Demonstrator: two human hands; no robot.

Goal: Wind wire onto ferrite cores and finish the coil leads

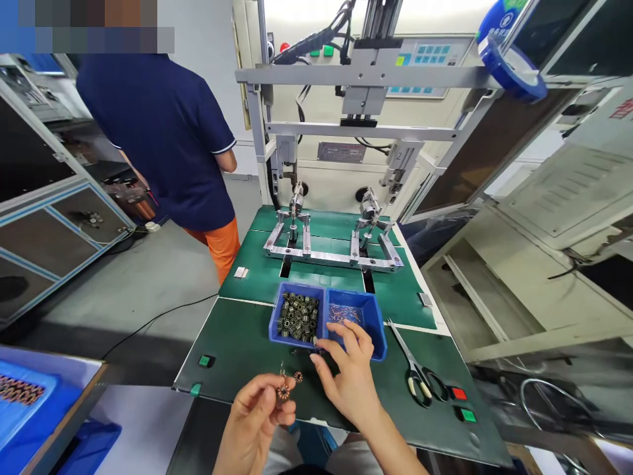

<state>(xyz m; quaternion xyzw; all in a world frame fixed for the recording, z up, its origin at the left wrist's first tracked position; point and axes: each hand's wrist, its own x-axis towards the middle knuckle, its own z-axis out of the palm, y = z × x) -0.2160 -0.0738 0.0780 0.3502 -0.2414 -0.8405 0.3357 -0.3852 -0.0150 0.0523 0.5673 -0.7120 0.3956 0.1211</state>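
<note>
Low in the view, a small wound coil (pixel 283 392) is pinched between the fingers of the left hand (pixel 257 415), above the green tabletop (pixel 237 343). Beside it, the right hand (pixel 349 376) is stretched with loosely spread fingers to the front edge of the blue double bin (pixel 378 343), holding nothing that can be seen. Dark cores (pixel 298 316) are kept in the bin's left compartment and scissors (pixel 418 376) lie to the right.

This was a factory floor. A big machine with a metal frame (pixel 356 76) and a button panel (pixel 428 56) stood at 12 o'clock. On the green tabletop (pixel 237 343) sat two blue bins (pixel 326 320) of tiny parts, with scissors (pixel 413 369) at 3 o'clock. At 10 o'clock a co-worker (pixel 163 132) stood at another machine (pixel 44 198).
</note>
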